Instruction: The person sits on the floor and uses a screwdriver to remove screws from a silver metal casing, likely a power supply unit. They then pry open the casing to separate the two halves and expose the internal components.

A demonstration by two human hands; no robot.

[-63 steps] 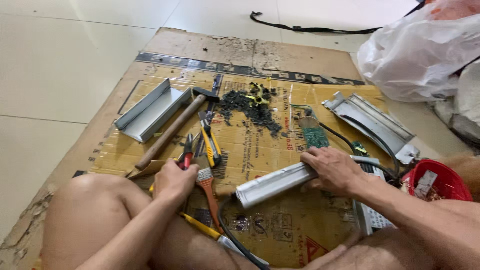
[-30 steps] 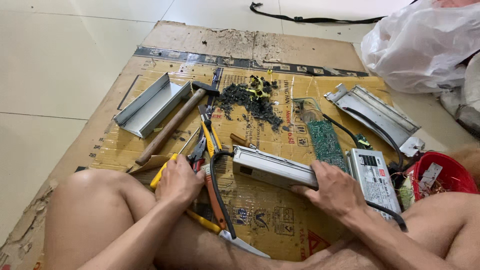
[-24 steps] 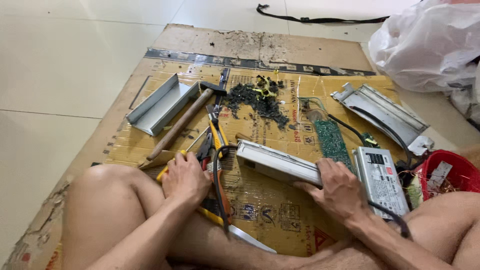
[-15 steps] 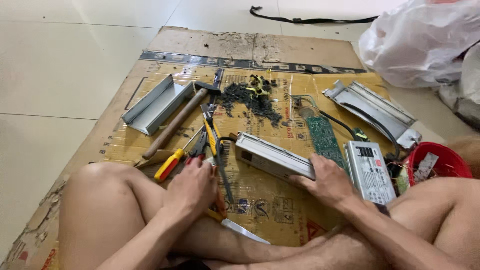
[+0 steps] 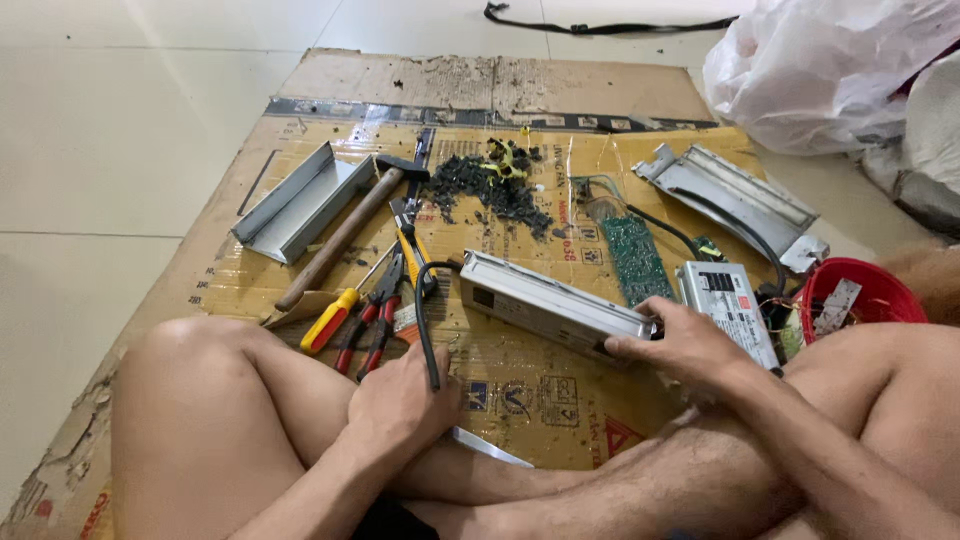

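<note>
Right hand [image 5: 690, 345] clamps the long metal casing [image 5: 550, 300] at its 4 o'clock end; left hand [image 5: 400, 395] grips its black cable [image 5: 422, 310]. A hard tug could probably tear the cable free or scatter the pliers [image 5: 372, 310].

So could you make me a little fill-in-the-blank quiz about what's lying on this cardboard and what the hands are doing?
1. The right hand grips the end of a long ____ box.
2. The left hand holds a black ____ running to that box.
3. The hammer has a ____ handle.
4. The bowl at the right is ____.

Missing words: metal; cable; wooden; red
</note>
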